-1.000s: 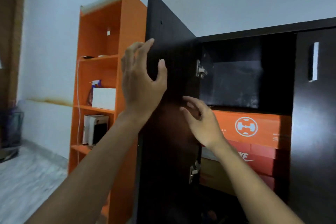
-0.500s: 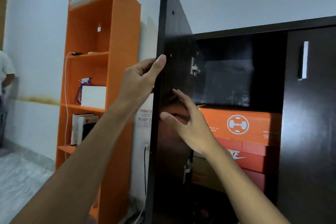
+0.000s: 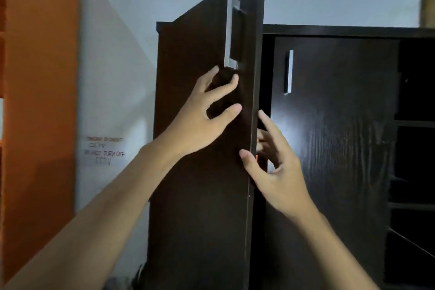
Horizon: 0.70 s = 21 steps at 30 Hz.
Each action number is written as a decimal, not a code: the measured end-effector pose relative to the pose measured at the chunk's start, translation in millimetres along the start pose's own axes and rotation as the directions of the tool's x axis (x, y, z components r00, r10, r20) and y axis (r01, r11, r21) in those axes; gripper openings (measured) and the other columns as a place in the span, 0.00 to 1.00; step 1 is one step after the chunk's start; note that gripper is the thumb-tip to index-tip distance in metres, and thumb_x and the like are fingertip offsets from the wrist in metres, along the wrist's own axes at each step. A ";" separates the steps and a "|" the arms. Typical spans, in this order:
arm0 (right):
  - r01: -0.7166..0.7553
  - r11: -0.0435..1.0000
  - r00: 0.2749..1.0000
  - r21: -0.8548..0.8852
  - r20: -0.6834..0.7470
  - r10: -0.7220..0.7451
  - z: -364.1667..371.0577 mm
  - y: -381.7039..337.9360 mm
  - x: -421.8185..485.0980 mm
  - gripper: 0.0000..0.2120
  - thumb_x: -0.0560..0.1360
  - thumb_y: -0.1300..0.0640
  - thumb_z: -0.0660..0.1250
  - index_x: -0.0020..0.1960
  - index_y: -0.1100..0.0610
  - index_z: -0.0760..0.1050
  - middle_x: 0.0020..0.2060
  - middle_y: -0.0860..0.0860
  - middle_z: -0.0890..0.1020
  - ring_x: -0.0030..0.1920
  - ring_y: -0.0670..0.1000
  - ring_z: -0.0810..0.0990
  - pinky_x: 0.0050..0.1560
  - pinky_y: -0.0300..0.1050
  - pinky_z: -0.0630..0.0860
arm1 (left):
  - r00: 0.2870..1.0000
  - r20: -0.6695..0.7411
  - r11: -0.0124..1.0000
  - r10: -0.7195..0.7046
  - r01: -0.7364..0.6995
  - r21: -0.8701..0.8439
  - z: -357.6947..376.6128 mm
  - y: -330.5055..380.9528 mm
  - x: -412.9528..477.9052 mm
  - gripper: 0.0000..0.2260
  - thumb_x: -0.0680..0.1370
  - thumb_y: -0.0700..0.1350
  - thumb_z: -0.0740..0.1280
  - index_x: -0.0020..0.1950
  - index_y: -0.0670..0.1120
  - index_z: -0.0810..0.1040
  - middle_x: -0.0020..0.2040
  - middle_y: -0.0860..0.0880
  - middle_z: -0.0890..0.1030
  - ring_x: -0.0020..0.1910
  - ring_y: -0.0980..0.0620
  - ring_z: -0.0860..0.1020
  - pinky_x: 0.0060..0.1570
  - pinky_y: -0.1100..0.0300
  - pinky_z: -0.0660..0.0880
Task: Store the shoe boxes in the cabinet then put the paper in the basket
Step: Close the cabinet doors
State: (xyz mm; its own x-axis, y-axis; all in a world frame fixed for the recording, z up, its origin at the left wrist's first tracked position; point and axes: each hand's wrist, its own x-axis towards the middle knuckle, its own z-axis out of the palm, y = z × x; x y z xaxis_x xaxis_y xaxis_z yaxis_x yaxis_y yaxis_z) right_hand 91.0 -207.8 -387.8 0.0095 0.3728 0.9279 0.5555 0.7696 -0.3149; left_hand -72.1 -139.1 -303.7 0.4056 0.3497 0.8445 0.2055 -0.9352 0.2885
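Note:
The dark brown cabinet (image 3: 341,29) fills the middle of the view. Its left door (image 3: 204,195) stands only a narrow gap from shut. My left hand (image 3: 202,122) lies spread on the door's front, just below the silver handle (image 3: 231,30), holding nothing. My right hand (image 3: 277,172) is at the door's free edge: the thumb rests on the front and the fingers reach loosely into the gap. The door hides the shoe boxes, apart from a thin orange sliver in the gap. No paper or basket is in view.
The cabinet's right door (image 3: 329,148) is shut, with a silver handle (image 3: 290,70). Dark open shelves (image 3: 414,125) lie further right. An orange shelf unit (image 3: 40,101) stands at the left, and a handwritten note (image 3: 104,150) is on the wall between.
The left door has swung from wide open to nearly shut, hiding the orange and red shoe boxes. My left hand moved onto its front; my right hand moved to its edge.

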 end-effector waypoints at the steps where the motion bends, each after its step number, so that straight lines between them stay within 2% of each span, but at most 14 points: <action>1: -0.005 0.999 1.000 -0.045 -0.009 0.004 -7.2 5.6 -1.3 0.32 0.77 0.62 0.70 0.75 0.46 0.62 0.59 0.36 0.80 0.60 0.44 0.80 0.61 0.39 0.76 | 1.000 0.008 0.999 0.013 -0.013 0.046 8.0 -3.3 3.5 0.23 0.80 0.53 0.65 0.73 0.65 0.63 0.79 0.61 0.49 0.78 0.61 0.47 0.72 0.59 0.51; 5: -0.025 0.975 0.999 -0.221 -0.030 0.019 -25.7 28.1 0.0 0.28 0.78 0.57 0.69 0.76 0.48 0.65 0.64 0.35 0.75 0.65 0.38 0.75 0.66 0.38 0.72 | 0.998 0.002 0.982 0.064 -0.063 0.180 33.8 -14.4 15.5 0.25 0.80 0.55 0.63 0.76 0.64 0.59 0.80 0.59 0.44 0.78 0.57 0.44 0.72 0.52 0.53; 7: -0.025 0.951 0.999 -0.309 -0.043 0.013 -30.1 40.8 2.3 0.28 0.79 0.54 0.68 0.77 0.47 0.64 0.67 0.36 0.73 0.69 0.39 0.71 0.69 0.42 0.70 | 0.998 0.019 0.969 0.064 -0.066 0.239 42.2 -21.3 21.1 0.26 0.80 0.56 0.63 0.76 0.64 0.57 0.80 0.59 0.42 0.78 0.57 0.42 0.73 0.50 0.53; 10: -0.103 0.907 0.994 -0.408 -0.069 0.082 -34.2 54.8 5.8 0.27 0.80 0.46 0.65 0.75 0.34 0.59 0.77 0.40 0.62 0.76 0.39 0.58 0.74 0.49 0.63 | 0.995 0.090 0.953 0.035 -0.060 0.297 51.7 -33.3 27.6 0.29 0.80 0.56 0.63 0.78 0.63 0.53 0.79 0.57 0.36 0.77 0.56 0.37 0.75 0.47 0.46; 12: -0.179 0.864 0.984 -0.470 -0.084 0.159 -36.2 60.9 8.9 0.27 0.79 0.42 0.63 0.71 0.26 0.55 0.78 0.37 0.54 0.78 0.40 0.53 0.72 0.51 0.63 | 0.991 0.131 0.932 -0.003 -0.045 0.360 58.6 -43.5 29.8 0.31 0.80 0.56 0.62 0.78 0.62 0.49 0.78 0.55 0.33 0.77 0.55 0.35 0.75 0.48 0.42; 13: -0.203 0.838 0.979 -0.507 -0.095 0.179 -36.5 64.1 10.3 0.26 0.79 0.41 0.62 0.71 0.25 0.54 0.79 0.37 0.52 0.78 0.41 0.51 0.71 0.52 0.64 | 0.990 0.140 0.920 -0.016 -0.041 0.391 62.2 -49.2 30.3 0.32 0.80 0.56 0.62 0.78 0.62 0.48 0.78 0.54 0.32 0.77 0.54 0.34 0.75 0.47 0.41; 17: -0.272 0.748 0.962 -0.605 -0.166 0.216 -31.6 77.8 20.0 0.27 0.80 0.44 0.62 0.76 0.33 0.56 0.80 0.41 0.49 0.79 0.45 0.49 0.67 0.55 0.69 | 0.987 0.155 0.878 -0.038 -0.041 0.477 76.3 -73.8 33.2 0.35 0.79 0.57 0.63 0.79 0.61 0.44 0.77 0.53 0.29 0.77 0.52 0.32 0.75 0.45 0.41; 21: -0.374 0.665 0.923 -0.647 -0.185 0.338 -26.2 94.1 34.0 0.29 0.81 0.49 0.63 0.77 0.38 0.55 0.80 0.44 0.46 0.80 0.50 0.50 0.70 0.57 0.69 | 0.980 0.170 0.850 -0.100 -0.005 0.527 90.2 -94.3 34.6 0.35 0.80 0.55 0.63 0.79 0.60 0.45 0.77 0.52 0.29 0.77 0.50 0.33 0.76 0.41 0.43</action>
State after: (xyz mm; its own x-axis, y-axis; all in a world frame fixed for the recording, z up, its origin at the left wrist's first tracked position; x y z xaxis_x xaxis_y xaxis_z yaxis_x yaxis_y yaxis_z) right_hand 165.3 -136.3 -380.7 0.3509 0.5082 0.7865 0.9034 0.0373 -0.4271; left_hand 2.9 -33.8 -342.4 0.5285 0.4457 0.7225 0.6420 -0.7667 0.0034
